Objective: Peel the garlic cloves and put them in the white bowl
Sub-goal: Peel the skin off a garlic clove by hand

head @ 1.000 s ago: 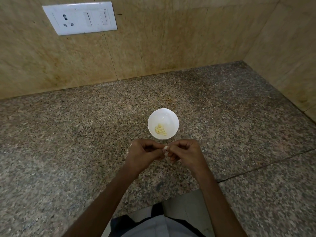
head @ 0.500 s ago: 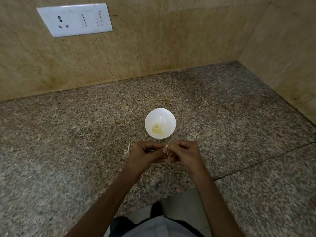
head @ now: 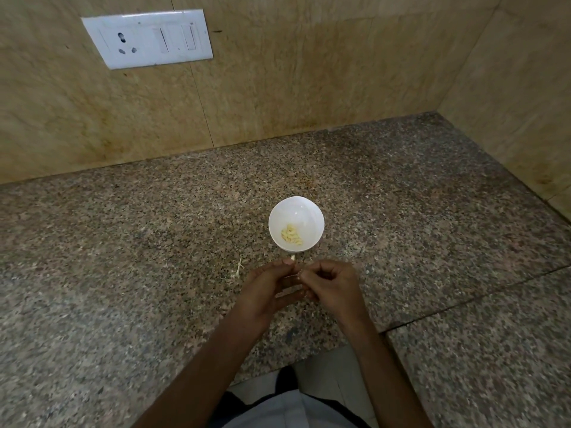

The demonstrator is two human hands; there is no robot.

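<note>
A small white bowl stands on the granite counter and holds several peeled yellowish garlic cloves. Just in front of the bowl my left hand and my right hand meet fingertip to fingertip. Between them they pinch a small garlic clove, whose pale tip shows above my left thumb. Most of the clove is hidden by my fingers.
A thin strip of garlic skin lies on the counter left of my hands. Tiled walls close off the back and right side. A white switch plate is on the back wall. The counter's front edge lies just below my wrists.
Both hands stay joined in front of the bowl, fingers working slightly on the clove. The clove's pale tip now pokes up above my left thumb. The camera has shifted a little.
</note>
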